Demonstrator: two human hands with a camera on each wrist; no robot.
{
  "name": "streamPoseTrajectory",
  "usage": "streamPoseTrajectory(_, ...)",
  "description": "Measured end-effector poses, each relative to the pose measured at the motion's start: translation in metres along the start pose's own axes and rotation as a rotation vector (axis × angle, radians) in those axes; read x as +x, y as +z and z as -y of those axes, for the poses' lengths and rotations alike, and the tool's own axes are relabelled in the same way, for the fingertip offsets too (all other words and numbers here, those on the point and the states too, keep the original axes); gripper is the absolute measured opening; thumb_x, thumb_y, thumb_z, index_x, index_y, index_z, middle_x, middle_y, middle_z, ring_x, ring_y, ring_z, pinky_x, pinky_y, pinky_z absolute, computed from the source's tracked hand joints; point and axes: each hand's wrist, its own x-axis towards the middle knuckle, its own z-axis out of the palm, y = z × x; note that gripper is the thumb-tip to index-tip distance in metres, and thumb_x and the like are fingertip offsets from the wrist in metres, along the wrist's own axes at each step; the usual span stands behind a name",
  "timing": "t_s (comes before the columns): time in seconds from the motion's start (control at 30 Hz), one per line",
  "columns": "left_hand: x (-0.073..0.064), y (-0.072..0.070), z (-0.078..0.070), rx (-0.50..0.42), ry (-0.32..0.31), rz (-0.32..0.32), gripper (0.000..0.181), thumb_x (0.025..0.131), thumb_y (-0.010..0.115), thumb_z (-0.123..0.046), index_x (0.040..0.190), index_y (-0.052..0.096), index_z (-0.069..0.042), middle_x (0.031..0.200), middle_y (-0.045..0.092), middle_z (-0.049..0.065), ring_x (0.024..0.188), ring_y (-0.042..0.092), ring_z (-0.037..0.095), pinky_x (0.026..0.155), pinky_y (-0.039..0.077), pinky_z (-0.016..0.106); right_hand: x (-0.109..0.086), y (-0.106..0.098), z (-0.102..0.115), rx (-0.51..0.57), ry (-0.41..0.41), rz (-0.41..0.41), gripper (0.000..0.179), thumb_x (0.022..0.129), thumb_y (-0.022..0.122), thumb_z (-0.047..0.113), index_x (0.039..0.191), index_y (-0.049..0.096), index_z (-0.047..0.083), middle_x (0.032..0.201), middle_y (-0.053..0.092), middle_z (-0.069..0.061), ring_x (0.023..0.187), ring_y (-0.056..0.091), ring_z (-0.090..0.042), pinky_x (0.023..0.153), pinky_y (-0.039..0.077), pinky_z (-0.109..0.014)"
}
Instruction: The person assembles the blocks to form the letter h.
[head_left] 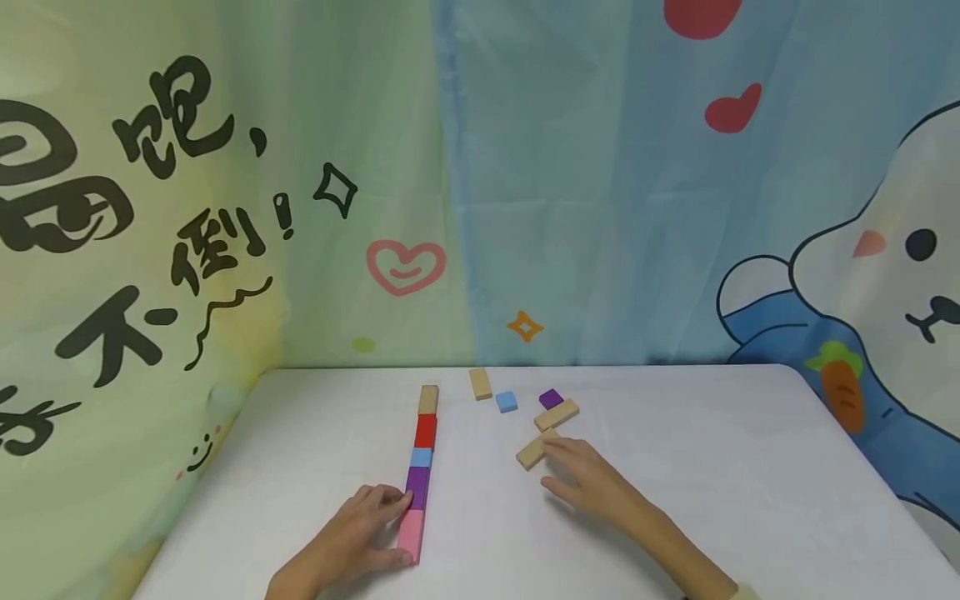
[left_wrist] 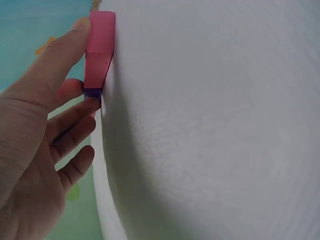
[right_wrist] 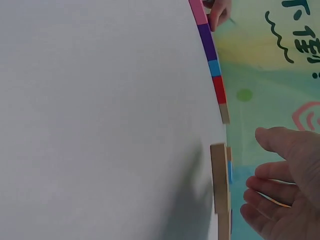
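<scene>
A row of blocks runs away from the viewer: a pink block (head_left: 410, 533), a purple block (head_left: 417, 486), a light blue block (head_left: 422, 457), a red block (head_left: 425, 432) and a wooden block (head_left: 428, 399). My left hand (head_left: 352, 533) lies along the row's left side, thumb touching the pink block's near end and a fingertip at the purple block. In the left wrist view the other fingers spread loosely below the pink block (left_wrist: 101, 40). My right hand (head_left: 588, 479) holds nothing, its fingers beside the nearer loose wooden block (head_left: 534, 452); contact is unclear.
Behind that block lie another wooden block (head_left: 557, 415) and a small purple block (head_left: 551, 398). Farther back are a light blue block (head_left: 507, 402) and a wooden block (head_left: 481, 383) near the far edge of the white table (head_left: 675, 417). A printed curtain (head_left: 540, 208) hangs behind.
</scene>
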Motion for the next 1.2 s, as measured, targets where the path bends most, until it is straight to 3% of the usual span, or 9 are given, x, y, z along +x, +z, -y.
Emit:
streamPoseTrajectory(0.13,0.0,0.001,0.0,0.003,0.0,0.005,0.082,0.072,0.056,-0.069,0.136,0.045,-0.02,0.122,0.05,-0.005,0.109,0.045,0.014,0.089,0.047,0.04,-0.015,-0.001,-0.01,-0.005,0.042,-0.012,0.049,0.085,0.063,0.031,0.125,0.055,0.003,0.127,0.055,-0.01,0.121,0.049,-0.029,0.099,0.041,-0.045)
streamPoseTrajectory(0.23,-0.001,0.001,0.001,0.01,0.004,-0.003,0.082,0.072,0.056,-0.069,0.136,0.045,-0.02,0.122,0.05,-0.005,0.11,0.044,0.014,0.09,0.046,0.041,-0.019,-0.001,-0.014,-0.017,0.03,-0.047,0.049,0.086,0.063,0.031,0.124,0.055,0.003,0.126,0.055,-0.011,0.12,0.049,-0.03,0.099,0.041,-0.045)
streamPoseTrajectory(0.37,-0.001,0.001,0.001,-0.003,0.004,-0.007,0.082,0.072,0.056,-0.069,0.136,0.045,-0.019,0.122,0.05,-0.005,0.111,0.044,0.014,0.09,0.047,0.041,-0.019,0.001,-0.013,-0.02,0.024,-0.077,0.049,0.085,0.063,0.031,0.124,0.055,0.002,0.126,0.055,-0.011,0.12,0.049,-0.03,0.098,0.042,-0.046)
streamPoseTrajectory(0.57,-0.002,0.001,0.0,-0.009,0.005,-0.008,0.082,0.073,0.057,-0.068,0.137,0.045,-0.019,0.122,0.05,-0.005,0.11,0.044,0.014,0.09,0.047,0.041,-0.015,0.002,-0.005,0.031,0.05,-0.05,0.05,0.086,0.063,0.03,0.126,0.054,0.002,0.129,0.053,-0.011,0.122,0.047,-0.029,0.1,0.04,-0.045)
streamPoseTrajectory(0.83,-0.001,-0.001,-0.001,-0.016,-0.005,0.013,0.082,0.072,0.057,-0.068,0.136,0.045,-0.019,0.122,0.051,-0.004,0.109,0.045,0.015,0.089,0.048,0.041,0.0,-0.006,0.005,-0.016,-0.013,-0.052,0.049,0.087,0.062,0.028,0.126,0.053,0.001,0.13,0.053,-0.012,0.122,0.048,-0.028,0.1,0.041,-0.044)
streamPoseTrajectory(1.0,-0.002,-0.002,-0.001,0.008,0.008,-0.006,0.08,0.073,0.056,-0.069,0.136,0.046,-0.02,0.121,0.051,-0.006,0.109,0.045,0.013,0.089,0.047,0.04,0.017,-0.009,0.008,-0.035,-0.057,-0.061,0.048,0.086,0.063,0.026,0.125,0.054,-0.001,0.13,0.052,-0.014,0.122,0.048,-0.031,0.099,0.041,-0.046)
streamPoseTrajectory(1.2,-0.003,-0.001,-0.002,0.015,0.027,-0.027,0.08,0.074,0.055,-0.069,0.136,0.046,-0.019,0.121,0.051,-0.006,0.108,0.044,0.012,0.089,0.046,0.039,0.042,-0.008,0.014,-0.006,-0.047,-0.038,0.047,0.087,0.062,0.025,0.125,0.054,-0.002,0.131,0.051,-0.015,0.124,0.046,-0.03,0.101,0.04,-0.045)
